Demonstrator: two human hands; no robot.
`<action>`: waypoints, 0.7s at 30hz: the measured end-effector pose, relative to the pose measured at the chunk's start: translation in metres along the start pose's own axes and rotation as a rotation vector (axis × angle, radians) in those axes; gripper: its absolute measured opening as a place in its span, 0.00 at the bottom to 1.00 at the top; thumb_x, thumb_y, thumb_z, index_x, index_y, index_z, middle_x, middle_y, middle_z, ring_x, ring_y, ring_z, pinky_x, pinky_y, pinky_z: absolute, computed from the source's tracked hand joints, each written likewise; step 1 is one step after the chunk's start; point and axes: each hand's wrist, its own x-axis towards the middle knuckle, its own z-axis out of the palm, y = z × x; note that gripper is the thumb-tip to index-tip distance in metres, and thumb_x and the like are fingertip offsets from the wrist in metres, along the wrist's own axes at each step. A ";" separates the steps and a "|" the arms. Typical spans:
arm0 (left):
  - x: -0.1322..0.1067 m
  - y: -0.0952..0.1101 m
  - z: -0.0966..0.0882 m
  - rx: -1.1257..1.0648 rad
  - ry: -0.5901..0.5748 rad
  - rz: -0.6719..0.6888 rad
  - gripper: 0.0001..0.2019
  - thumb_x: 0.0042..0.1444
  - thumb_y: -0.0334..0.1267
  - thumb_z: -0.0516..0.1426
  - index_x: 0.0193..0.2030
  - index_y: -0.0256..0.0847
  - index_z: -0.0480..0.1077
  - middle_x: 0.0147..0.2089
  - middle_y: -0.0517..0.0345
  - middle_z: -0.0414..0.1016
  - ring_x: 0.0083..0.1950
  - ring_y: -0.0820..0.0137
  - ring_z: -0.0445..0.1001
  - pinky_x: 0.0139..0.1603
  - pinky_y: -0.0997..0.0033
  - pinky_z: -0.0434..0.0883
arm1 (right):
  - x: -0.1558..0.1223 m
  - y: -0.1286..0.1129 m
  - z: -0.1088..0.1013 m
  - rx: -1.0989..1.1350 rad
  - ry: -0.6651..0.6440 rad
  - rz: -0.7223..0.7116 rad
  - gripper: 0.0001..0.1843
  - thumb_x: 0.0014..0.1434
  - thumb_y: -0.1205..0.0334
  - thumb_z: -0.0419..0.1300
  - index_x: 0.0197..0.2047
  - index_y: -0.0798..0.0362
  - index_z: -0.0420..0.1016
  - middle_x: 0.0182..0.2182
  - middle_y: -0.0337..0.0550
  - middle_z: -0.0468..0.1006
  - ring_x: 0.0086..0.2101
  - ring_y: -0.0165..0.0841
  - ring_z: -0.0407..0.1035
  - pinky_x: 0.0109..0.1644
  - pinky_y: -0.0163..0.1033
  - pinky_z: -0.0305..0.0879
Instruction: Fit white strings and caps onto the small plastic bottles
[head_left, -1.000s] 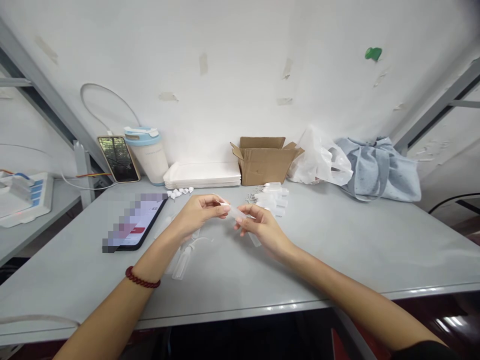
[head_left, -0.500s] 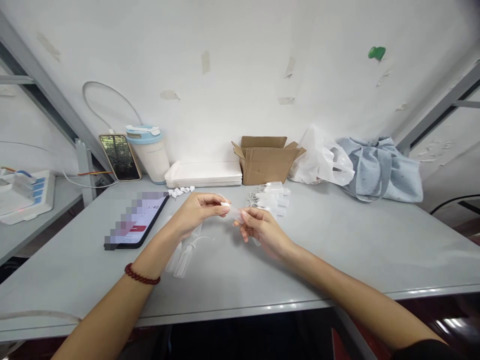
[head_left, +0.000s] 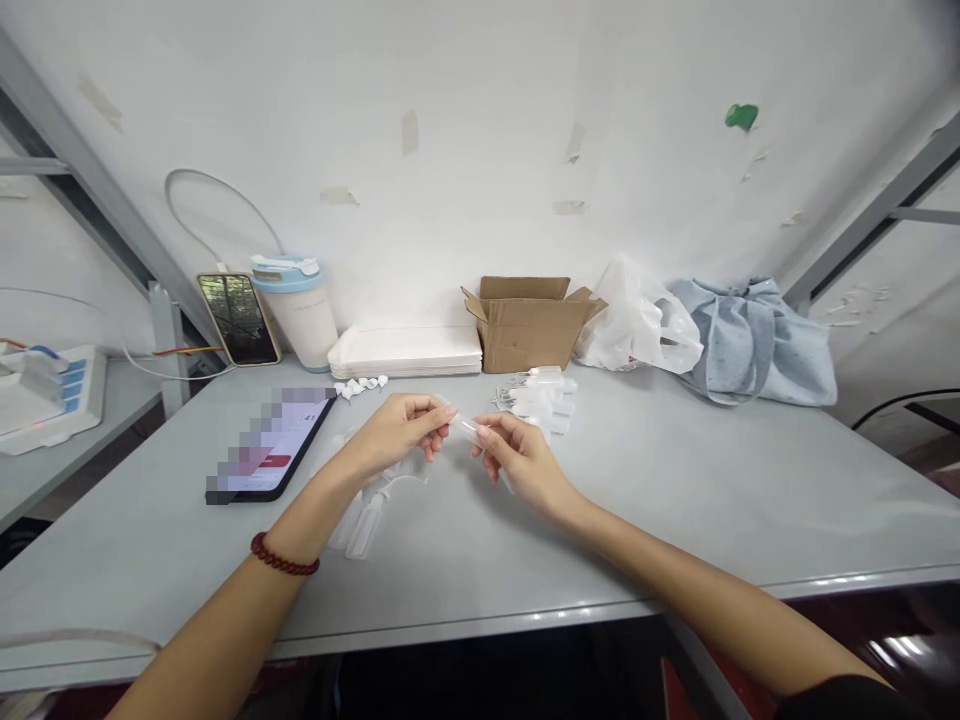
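My left hand (head_left: 411, 428) pinches one end of a small translucent plastic tube (head_left: 466, 429). At the tube's other end, the thumb and fingers of my right hand (head_left: 517, 455) are closed on it. The tube is held above the table, tilted down towards the right. Below my left hand lie several similar clear tubes (head_left: 366, 528) with thin strips at their tops, partly covered by the hand. A pile of similar pieces (head_left: 546, 398) with thin grey strips lies beyond my right hand. Small white twisted pieces (head_left: 361, 385) lie beyond my left hand.
A phone (head_left: 281, 445) lies at the left, and another phone (head_left: 238, 318) leans by a blue-lidded cup (head_left: 300, 315). Along the wall stand a white stack (head_left: 409, 350), an open cardboard box (head_left: 529, 335), a white plastic bag (head_left: 630, 325) and a blue cloth bag (head_left: 757, 340) on the grey table (head_left: 720, 500).
My left fingers have shifted on the tube's end, and the white bit seen at their tips no longer shows. My right hand keeps its hold; the view has moved slightly.
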 end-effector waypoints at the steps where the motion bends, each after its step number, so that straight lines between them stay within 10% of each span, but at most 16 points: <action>1: 0.000 0.001 0.000 0.020 0.002 0.028 0.14 0.54 0.47 0.57 0.27 0.37 0.68 0.24 0.62 0.67 0.24 0.75 0.67 0.26 0.74 0.67 | -0.001 0.001 0.000 -0.020 0.007 -0.023 0.16 0.58 0.52 0.53 0.42 0.56 0.67 0.25 0.36 0.70 0.19 0.23 0.58 0.23 0.33 0.56; 13: -0.001 0.002 0.003 0.245 0.057 0.207 0.12 0.57 0.45 0.54 0.33 0.38 0.70 0.31 0.58 0.72 0.31 0.71 0.70 0.38 0.71 0.67 | 0.007 -0.004 -0.008 0.153 -0.066 0.136 0.15 0.55 0.49 0.56 0.35 0.52 0.62 0.25 0.37 0.71 0.19 0.24 0.59 0.25 0.35 0.61; 21: 0.001 -0.002 0.005 0.212 0.034 0.090 0.14 0.56 0.47 0.54 0.32 0.37 0.70 0.31 0.58 0.72 0.29 0.72 0.70 0.37 0.70 0.68 | 0.011 0.005 -0.017 -0.606 0.080 -0.480 0.08 0.60 0.61 0.54 0.41 0.54 0.70 0.35 0.48 0.73 0.31 0.34 0.66 0.36 0.42 0.66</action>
